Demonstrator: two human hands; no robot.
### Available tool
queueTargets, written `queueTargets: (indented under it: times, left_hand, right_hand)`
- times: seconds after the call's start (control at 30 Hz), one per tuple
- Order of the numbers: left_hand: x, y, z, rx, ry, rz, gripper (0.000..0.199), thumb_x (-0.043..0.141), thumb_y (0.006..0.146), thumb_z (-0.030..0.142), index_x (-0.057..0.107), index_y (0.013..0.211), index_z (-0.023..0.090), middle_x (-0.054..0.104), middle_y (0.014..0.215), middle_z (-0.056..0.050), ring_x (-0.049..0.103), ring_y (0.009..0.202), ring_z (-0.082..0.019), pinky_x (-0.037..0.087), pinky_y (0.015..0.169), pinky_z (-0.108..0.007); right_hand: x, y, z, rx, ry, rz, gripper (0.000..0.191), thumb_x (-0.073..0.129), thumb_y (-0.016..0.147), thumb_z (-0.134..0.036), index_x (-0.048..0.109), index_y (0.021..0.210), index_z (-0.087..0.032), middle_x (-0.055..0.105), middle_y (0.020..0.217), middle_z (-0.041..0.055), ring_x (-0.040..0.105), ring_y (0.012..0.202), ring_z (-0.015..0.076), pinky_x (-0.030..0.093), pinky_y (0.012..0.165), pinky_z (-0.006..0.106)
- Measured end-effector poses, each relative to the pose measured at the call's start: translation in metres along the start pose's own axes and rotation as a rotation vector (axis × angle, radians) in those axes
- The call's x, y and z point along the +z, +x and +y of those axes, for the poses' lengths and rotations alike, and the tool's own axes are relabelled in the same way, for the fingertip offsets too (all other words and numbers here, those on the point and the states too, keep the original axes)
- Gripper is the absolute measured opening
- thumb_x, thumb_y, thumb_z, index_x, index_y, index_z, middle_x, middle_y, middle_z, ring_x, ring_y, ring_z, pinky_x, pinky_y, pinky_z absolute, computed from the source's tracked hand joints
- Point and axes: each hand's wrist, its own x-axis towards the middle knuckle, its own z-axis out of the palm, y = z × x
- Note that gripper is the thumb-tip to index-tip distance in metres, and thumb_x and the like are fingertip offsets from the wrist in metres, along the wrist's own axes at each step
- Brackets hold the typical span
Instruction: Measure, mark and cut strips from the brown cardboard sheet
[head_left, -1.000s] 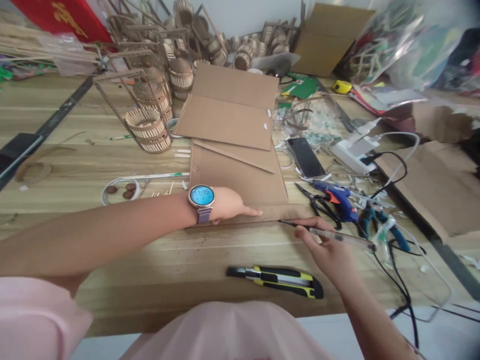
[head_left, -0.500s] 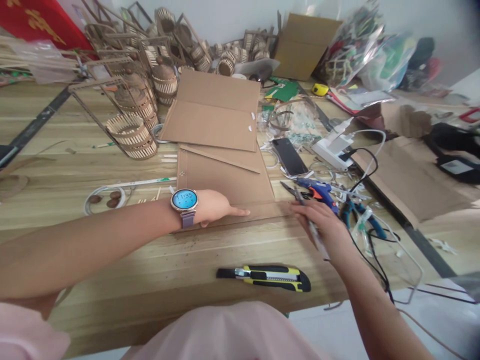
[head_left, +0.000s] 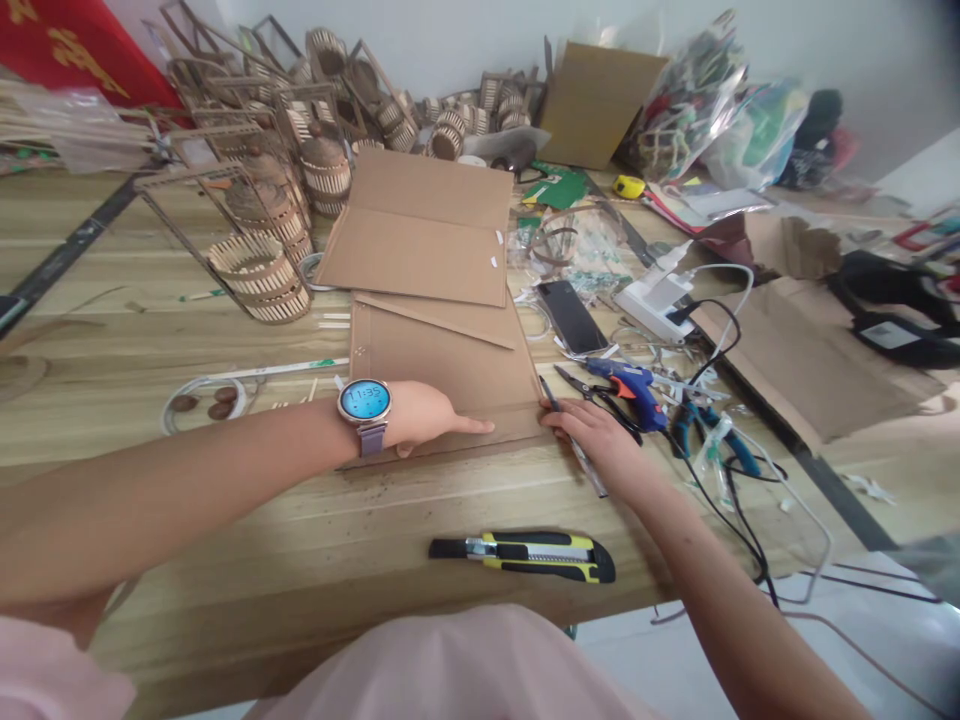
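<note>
My left hand (head_left: 424, 415), with a watch (head_left: 365, 402) on its wrist, presses down near the front edge of a flat cardboard sheet (head_left: 442, 370). One finger is stretched out to the right and the others are partly hidden. At the sheet's right edge, my right hand (head_left: 592, 440) is closed round a slim pen (head_left: 583, 466), its dark end pointing away from me. A folded cardboard piece (head_left: 420, 230) covers the back of the sheet, and a narrow cardboard strip (head_left: 435, 320) lies across it. A yellow and black utility knife (head_left: 525, 555) rests in front of me.
Scissors (head_left: 592, 395), a blue glue gun (head_left: 637, 390) and pliers (head_left: 694, 425) lie right of my right hand. Behind them are a phone (head_left: 571, 315) and a power strip (head_left: 656, 305) with cables. Several small bamboo baskets (head_left: 262, 280) stand at the back left.
My right hand has moved left with the pen, up to the cardboard's right edge, uncovering the scissors. My left hand stays in place on the cardboard.
</note>
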Motion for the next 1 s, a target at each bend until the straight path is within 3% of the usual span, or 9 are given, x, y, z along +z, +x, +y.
queueTargets:
  times: [0.27, 0.43, 0.6, 0.73, 0.87, 1.0]
  left_hand:
    - [0.004, 0.001, -0.002, 0.008, 0.012, 0.042, 0.121, 0.067, 0.059, -0.012, 0.016, 0.155, 0.041, 0.058, 0.054, 0.009, 0.059, 0.058, -0.018, 0.042, 0.059, -0.022]
    - [0.001, -0.003, 0.002, -0.035, -0.006, 0.002, 0.121, 0.060, 0.059, -0.016, 0.014, 0.155, 0.042, 0.051, 0.050, 0.010, 0.055, 0.056, -0.017, 0.044, 0.064, -0.023]
    - [0.003, -0.005, 0.003, -0.031, -0.001, 0.058, 0.117, 0.061, 0.064, -0.014, 0.014, 0.154, 0.043, 0.059, 0.058, 0.009, 0.053, 0.056, -0.015, 0.042, 0.064, -0.021]
    - [-0.001, -0.009, 0.013, -0.072, 0.008, 0.038, 0.107, 0.055, 0.072, -0.012, 0.013, 0.155, 0.041, 0.062, 0.059, 0.005, 0.055, 0.057, -0.016, 0.044, 0.064, -0.022]
    - [-0.011, -0.005, 0.031, -0.149, -0.019, 0.064, 0.089, 0.050, 0.085, -0.004, 0.021, 0.153, 0.045, 0.071, 0.078, -0.003, 0.062, 0.067, -0.020, 0.051, 0.073, -0.033]
    - [-0.012, 0.011, 0.035, -0.201, -0.065, 0.027, 0.096, 0.065, 0.078, -0.004, 0.030, 0.148, 0.052, 0.074, 0.084, -0.005, 0.064, 0.065, -0.022, 0.054, 0.071, -0.045]
  right_hand:
    - [-0.001, 0.000, 0.002, 0.012, 0.008, -0.007, 0.032, 0.044, 0.093, -0.017, 0.068, 0.111, -0.025, 0.067, 0.126, 0.0109, 0.057, 0.122, 0.0281, 0.047, 0.100, 0.051]
    - [-0.008, -0.007, -0.020, 0.141, 0.148, 0.191, 0.033, 0.048, 0.096, -0.035, 0.066, 0.122, -0.024, 0.071, 0.109, 0.0101, 0.065, 0.102, 0.0254, 0.052, 0.091, 0.043]
    - [-0.001, -0.010, -0.053, 0.284, 0.393, 0.294, 0.028, 0.049, 0.096, -0.038, 0.073, 0.099, -0.025, 0.073, 0.085, 0.0048, 0.069, 0.091, 0.0227, 0.053, 0.087, 0.037]
    - [0.011, -0.005, -0.059, 0.372, 0.530, 0.291, 0.027, 0.052, 0.091, -0.040, 0.071, 0.081, -0.023, 0.071, 0.075, 0.0028, 0.070, 0.087, 0.0225, 0.054, 0.084, 0.035]
    - [0.013, 0.000, -0.056, 0.412, 0.586, 0.281, 0.025, 0.053, 0.089, -0.039, 0.068, 0.078, -0.022, 0.071, 0.076, 0.0026, 0.069, 0.080, 0.0202, 0.053, 0.075, 0.030]
    - [0.011, 0.001, -0.057, 0.387, 0.543, 0.256, 0.024, 0.052, 0.089, -0.036, 0.068, 0.077, -0.022, 0.070, 0.073, 0.0016, 0.065, 0.069, 0.0178, 0.050, 0.063, 0.028]
